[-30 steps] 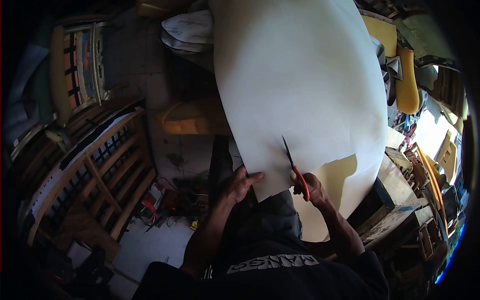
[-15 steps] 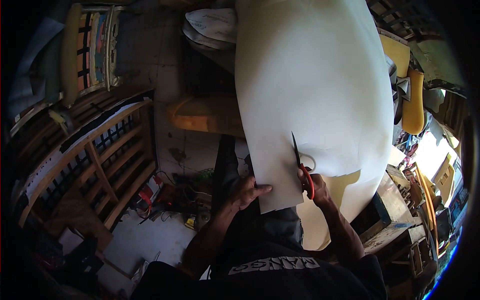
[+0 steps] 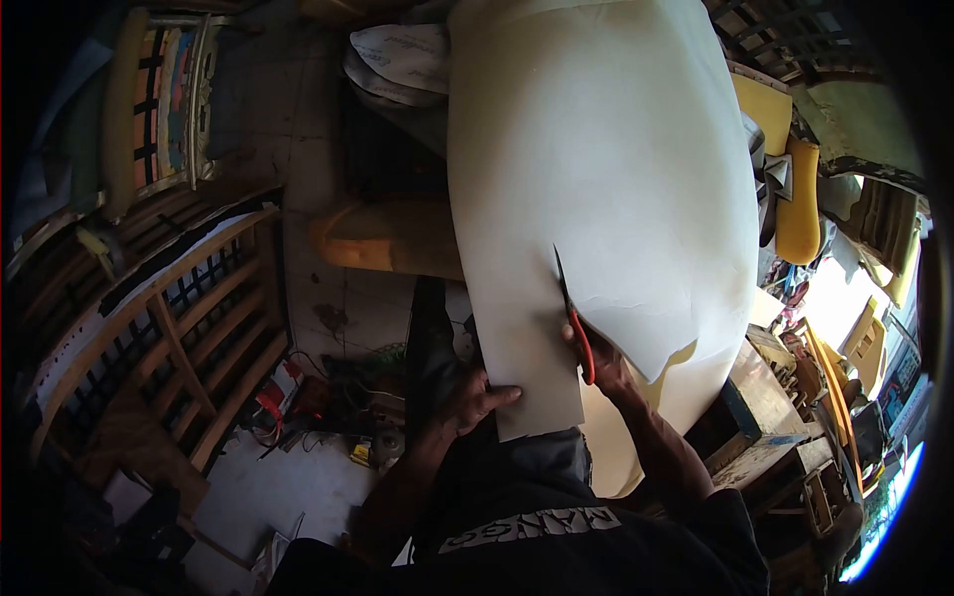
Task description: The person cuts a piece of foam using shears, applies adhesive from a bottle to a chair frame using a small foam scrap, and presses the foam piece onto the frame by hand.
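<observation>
A large off-white sheet [image 3: 606, 159] spreads away from my body, with a cut running up from its near edge. My right hand [image 3: 594, 360] is closed on the red handles of the scissors [image 3: 580, 348]. Their dark blades point away from me and lie at the far end of the cut. Left of the cut is a strip of the sheet, its near end over my lap. My left hand [image 3: 479, 399] pinches this strip at its left edge, thumb on top. Right of the cut, the sheet's corner hangs as a loose flap.
Wooden slatted frames [image 3: 199, 338] stand at the left. An orange-yellow padded piece [image 3: 388, 238] lies beyond my left hand. Tools and a red item lie on the floor at lower left. A worn wooden box [image 3: 760, 397] and scrap wood are at the right.
The view has shifted, so most things appear further left. The scissors' blades look more closed, and the curled flap beside my right hand has dropped into a pointed corner.
</observation>
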The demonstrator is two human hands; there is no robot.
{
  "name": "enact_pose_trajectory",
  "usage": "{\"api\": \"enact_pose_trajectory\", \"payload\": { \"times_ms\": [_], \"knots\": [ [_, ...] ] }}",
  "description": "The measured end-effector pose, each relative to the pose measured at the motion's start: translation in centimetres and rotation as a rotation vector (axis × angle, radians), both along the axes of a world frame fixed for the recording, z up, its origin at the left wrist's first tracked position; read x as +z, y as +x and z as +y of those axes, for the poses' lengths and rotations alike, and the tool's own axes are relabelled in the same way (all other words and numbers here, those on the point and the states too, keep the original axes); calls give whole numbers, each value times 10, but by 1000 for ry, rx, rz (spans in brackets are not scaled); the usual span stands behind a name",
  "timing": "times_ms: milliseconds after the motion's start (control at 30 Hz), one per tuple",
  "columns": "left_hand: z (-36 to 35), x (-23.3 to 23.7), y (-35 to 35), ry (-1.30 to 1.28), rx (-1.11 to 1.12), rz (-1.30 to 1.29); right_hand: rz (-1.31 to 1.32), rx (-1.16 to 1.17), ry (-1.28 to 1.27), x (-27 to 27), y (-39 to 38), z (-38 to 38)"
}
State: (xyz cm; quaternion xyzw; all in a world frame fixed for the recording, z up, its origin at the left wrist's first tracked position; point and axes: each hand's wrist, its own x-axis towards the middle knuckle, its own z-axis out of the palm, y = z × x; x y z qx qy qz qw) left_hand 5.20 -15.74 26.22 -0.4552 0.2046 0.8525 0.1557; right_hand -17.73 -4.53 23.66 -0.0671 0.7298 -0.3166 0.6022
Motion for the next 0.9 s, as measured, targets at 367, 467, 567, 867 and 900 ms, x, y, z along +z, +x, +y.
{"api": "enact_pose_trajectory", "payload": {
  "times_ms": [367, 467, 567, 867, 900],
  "knots": [
    [6, 5, 4, 50, -63, 28, 1, 0, -118, 0, -21, -28],
    [-1, 1, 5, 81, -154, 51, -99, -45, 57, 15, -19, -24],
    [-42, -39, -11, 42, 92, 299, -106, -155, 40, 20, -20, -22],
    [-161, -77, -125, -408, 232, 222, -206, -137, 0, 24, -27, -10],
    [-154, -71, -121, -471, 268, 206, -187, -69, 29, 23, -30, -14]
  ]
}}
